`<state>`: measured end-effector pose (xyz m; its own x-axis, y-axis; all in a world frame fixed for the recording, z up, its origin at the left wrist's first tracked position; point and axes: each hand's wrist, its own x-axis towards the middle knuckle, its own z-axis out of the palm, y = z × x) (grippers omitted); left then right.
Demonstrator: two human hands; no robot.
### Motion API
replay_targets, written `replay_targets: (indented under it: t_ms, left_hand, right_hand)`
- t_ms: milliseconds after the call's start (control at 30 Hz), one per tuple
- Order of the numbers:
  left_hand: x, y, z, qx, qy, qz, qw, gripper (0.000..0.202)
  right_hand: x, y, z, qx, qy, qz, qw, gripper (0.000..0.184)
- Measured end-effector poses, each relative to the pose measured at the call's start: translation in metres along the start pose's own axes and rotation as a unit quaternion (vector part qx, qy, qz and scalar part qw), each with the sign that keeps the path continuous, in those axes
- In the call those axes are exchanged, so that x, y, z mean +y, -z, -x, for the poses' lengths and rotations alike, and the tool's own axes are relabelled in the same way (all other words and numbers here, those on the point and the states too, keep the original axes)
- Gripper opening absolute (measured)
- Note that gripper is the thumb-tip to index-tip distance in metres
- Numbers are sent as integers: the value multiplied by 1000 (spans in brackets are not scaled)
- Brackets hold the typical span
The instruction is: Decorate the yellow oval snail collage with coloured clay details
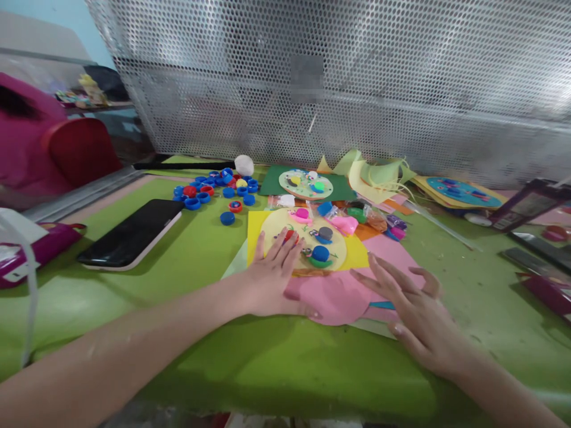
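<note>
My left hand (276,276) lies flat, fingers spread, over the left part of a cream paper disc (272,223) on a yellow sheet (357,260). Its fingertips reach a red bottle cap (291,236) on the disc. Other caps with clay shapes sit there too: a blue cap (320,254) on green clay, a grey cap (325,233) and a pink one (302,214). My right hand (414,309) is open and holds nothing, its fingers stretched near the right edge of a pink paper (343,294). Whether its fingertips touch the paper, I cannot tell.
Loose blue and red bottle caps (227,218) lie left of the papers, beside a black phone (134,235). Behind are bagged clay pieces (345,223), a green card (272,181) and paper strips (357,178). A perforated metal panel (267,107) closes off the back.
</note>
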<state>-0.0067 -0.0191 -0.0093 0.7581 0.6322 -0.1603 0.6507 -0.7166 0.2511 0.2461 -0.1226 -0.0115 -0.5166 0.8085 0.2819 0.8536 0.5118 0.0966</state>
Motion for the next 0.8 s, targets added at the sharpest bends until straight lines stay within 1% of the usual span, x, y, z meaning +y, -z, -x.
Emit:
replay_targets:
  t_ms: [100, 200, 333, 433, 500, 600, 667, 733, 800]
  left_hand:
    - [0, 0, 0, 3, 2, -5, 1000, 112]
    - [1, 0, 0, -3, 5, -6, 1000, 112]
    - [1, 1, 0, -11, 6, -5, 1000, 114]
    - [1, 1, -1, -8, 6, -8, 1000, 114]
    - [1, 1, -1, -3, 7, -4, 1000, 113]
    - [1, 1, 0, -3, 7, 6, 1000, 114]
    - [1, 0, 0, -2, 5, 8, 1000, 114]
    - [1, 0, 0, 2, 4, 6, 1000, 113]
    - [1, -1, 0, 6, 2, 3, 1000, 113]
  right_hand:
    - [0, -2, 2, 8, -20, -6, 1000, 66]
    - [-7, -5, 2, 10, -30, -17, 999, 65]
    - [-17, 0, -2, 4, -4, -57, 998, 63]
    - [-18, 5, -7, 13, -8, -75, 997, 62]
    - [-18, 5, -10, 9, 3, -65, 998, 63]
    - [-15, 2, -11, -18, 34, -24, 999, 67]
    - [-12, 0, -9, -20, 21, -2, 1000, 67]
    - [-9, 0, -5, -3, 3, 18, 1000, 66]
    - [-6, 1, -4, 8, 1, 38, 999, 66]
